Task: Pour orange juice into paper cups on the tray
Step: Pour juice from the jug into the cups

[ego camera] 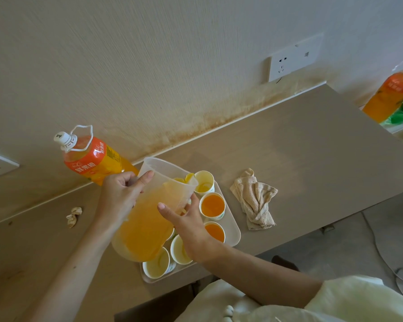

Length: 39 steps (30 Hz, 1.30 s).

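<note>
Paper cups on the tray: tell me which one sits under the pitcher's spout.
The cup at the tray's far end, nearest the wall. It holds only a shallow layer of juice; two nearer ones are full, the nearest look empty.

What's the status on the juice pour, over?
Left hand grips pitcher, right hand steadies its side. Pitcher tilted, juice at spout over far cup; two cups full. Cloth beside tray, nothing blocking.
</note>
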Motion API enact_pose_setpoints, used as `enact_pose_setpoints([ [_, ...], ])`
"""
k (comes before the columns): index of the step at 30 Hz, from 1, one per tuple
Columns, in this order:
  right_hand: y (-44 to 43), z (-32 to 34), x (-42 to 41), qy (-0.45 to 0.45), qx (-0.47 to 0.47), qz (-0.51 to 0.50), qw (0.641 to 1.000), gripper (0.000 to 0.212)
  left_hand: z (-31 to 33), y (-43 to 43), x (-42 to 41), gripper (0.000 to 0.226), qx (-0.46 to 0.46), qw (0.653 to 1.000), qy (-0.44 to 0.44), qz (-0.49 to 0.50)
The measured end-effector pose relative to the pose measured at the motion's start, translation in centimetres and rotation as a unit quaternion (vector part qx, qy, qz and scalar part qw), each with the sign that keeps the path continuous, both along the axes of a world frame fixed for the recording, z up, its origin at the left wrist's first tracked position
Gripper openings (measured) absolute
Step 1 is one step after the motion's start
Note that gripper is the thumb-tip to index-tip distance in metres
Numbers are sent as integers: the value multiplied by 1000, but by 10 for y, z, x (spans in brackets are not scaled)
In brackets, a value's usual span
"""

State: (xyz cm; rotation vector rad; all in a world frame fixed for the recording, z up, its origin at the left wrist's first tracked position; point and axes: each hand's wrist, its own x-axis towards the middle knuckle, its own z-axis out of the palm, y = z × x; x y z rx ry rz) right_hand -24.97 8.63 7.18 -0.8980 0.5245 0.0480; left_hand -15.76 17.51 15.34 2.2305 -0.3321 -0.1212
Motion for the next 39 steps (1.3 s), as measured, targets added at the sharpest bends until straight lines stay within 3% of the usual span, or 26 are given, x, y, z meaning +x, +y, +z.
enact_pose_setpoints([
  [8, 0, -2, 1, 4, 17, -4, 1000, 94, 0, -1, 1, 63, 6, 1000, 2, -8],
  [15, 1, -2, 2, 14, 30, 6, 999, 113, -2, -2, 2, 60, 15, 1000, -2, -4],
  [19, 1, -3, 2, 18, 34, 4, 999, 105, -4, -1, 2, 58, 11, 1000, -4, -4],
  [29, 1, -2, 2, 29, 40, 18, 999, 119, -7, 0, 3, 62, 10, 1000, -13, -9],
  [34, 0, -3, 1, 23, 38, 14, 999, 115, -8, 0, 3, 63, 1, 1000, -11, -10],
  [39, -2, -4, -1, 14, 46, 9, 999, 111, -11, 0, 4, 53, -2, 1000, -18, -11],
])
